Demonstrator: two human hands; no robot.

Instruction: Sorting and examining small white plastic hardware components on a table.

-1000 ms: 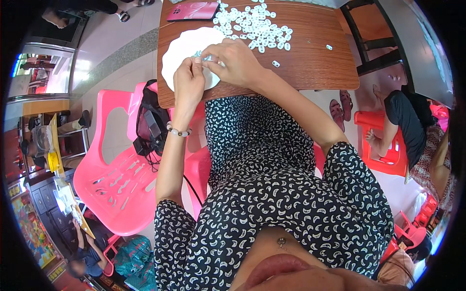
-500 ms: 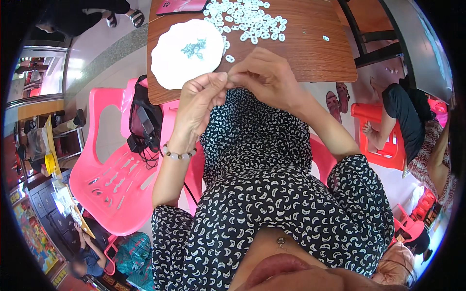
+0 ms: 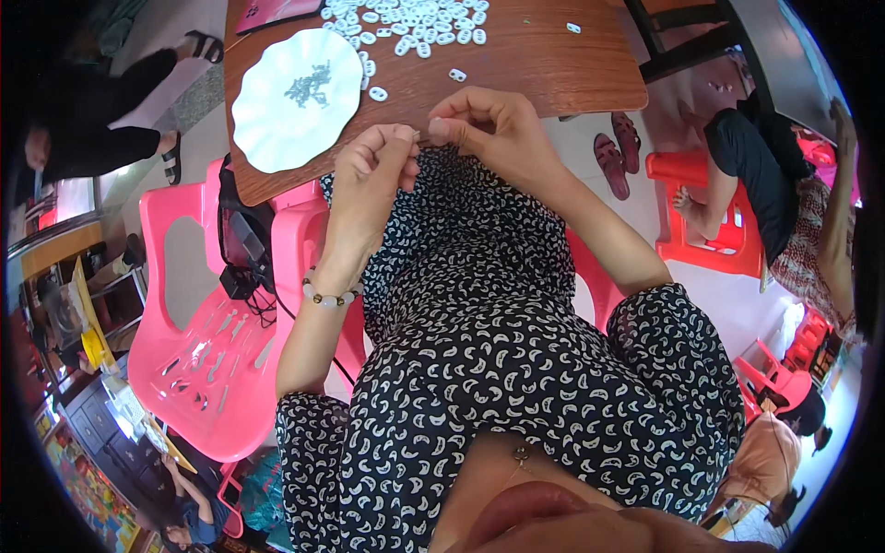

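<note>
My left hand (image 3: 373, 170) is closed in a pinch of thumb and forefinger at the table's near edge. A tiny pale bit shows at its fingertips, too small to name. Facing it, my right hand (image 3: 493, 134) is also pinched, its fingertips almost meeting the left ones; what they hold is hidden. Just beyond my hands, a white scalloped plate (image 3: 263, 124) carries a small heap of tiny grey pieces (image 3: 309, 85). Many white oval pieces with two holes (image 3: 424, 32) lie spread at the table's far side. One white piece (image 3: 457, 75) lies apart, beyond my right hand.
The brown wooden table (image 3: 544, 78) has a pink flat item (image 3: 277, 11) at its far left corner. To my left stands a pink chair (image 3: 198, 369) with a black bag (image 3: 244, 230) on it. A person sits by a red stool (image 3: 714, 203) at right; another person's legs (image 3: 120, 138) show at left.
The view has shifted, so the table sits farther left and higher. My fingertips have drawn slightly apart. A lone white piece now shows beyond my right hand. The person at left has stepped nearer.
</note>
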